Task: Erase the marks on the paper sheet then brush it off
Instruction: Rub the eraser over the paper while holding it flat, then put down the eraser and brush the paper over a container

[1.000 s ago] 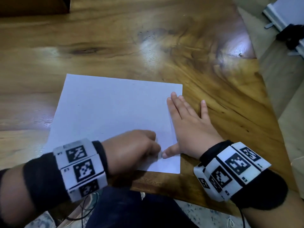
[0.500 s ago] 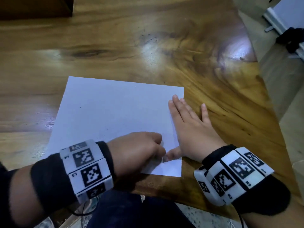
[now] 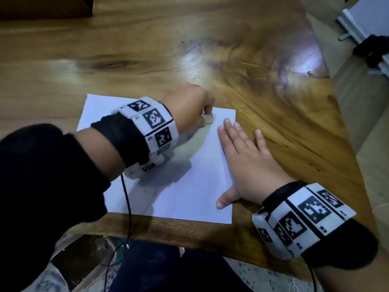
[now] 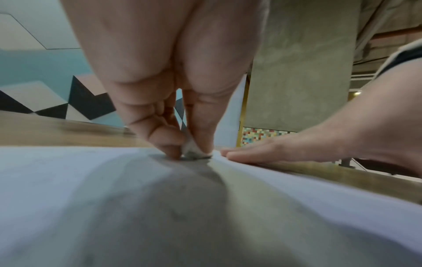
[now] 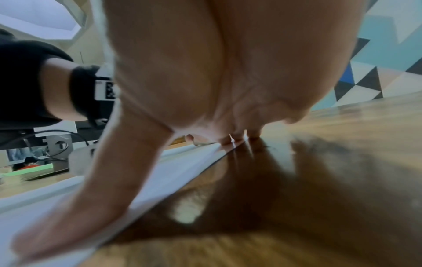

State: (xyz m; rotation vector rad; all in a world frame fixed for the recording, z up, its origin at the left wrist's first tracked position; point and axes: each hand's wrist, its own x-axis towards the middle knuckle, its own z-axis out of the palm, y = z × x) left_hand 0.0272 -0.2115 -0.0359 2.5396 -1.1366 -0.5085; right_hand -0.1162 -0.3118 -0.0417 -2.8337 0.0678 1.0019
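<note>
A white paper sheet (image 3: 189, 186) lies on the wooden table (image 3: 263, 102) near its front edge. My left hand (image 3: 190, 106) reaches over the sheet's far edge and pinches a small white eraser (image 4: 194, 150) between thumb and fingers, its tip pressed on the paper (image 4: 114, 180). My right hand (image 3: 248, 163) lies flat with straight fingers on the sheet's right edge, partly on the wood, its thumb spread toward me. In the right wrist view the right hand's palm (image 5: 205, 72) stands over the paper edge (image 5: 173, 173). No marks show plainly on the sheet.
The table's right edge (image 3: 347, 144) drops to a tiled floor. A white and black device (image 3: 370, 32) lies on the floor at the far right. A dark box corner (image 3: 42, 7) sits at the far left. A thin cable (image 3: 126, 207) hangs from my left wrist.
My left hand moved with the eraser from the sheet's near right corner up to its far edge. The right hand stayed flat on the right edge.
</note>
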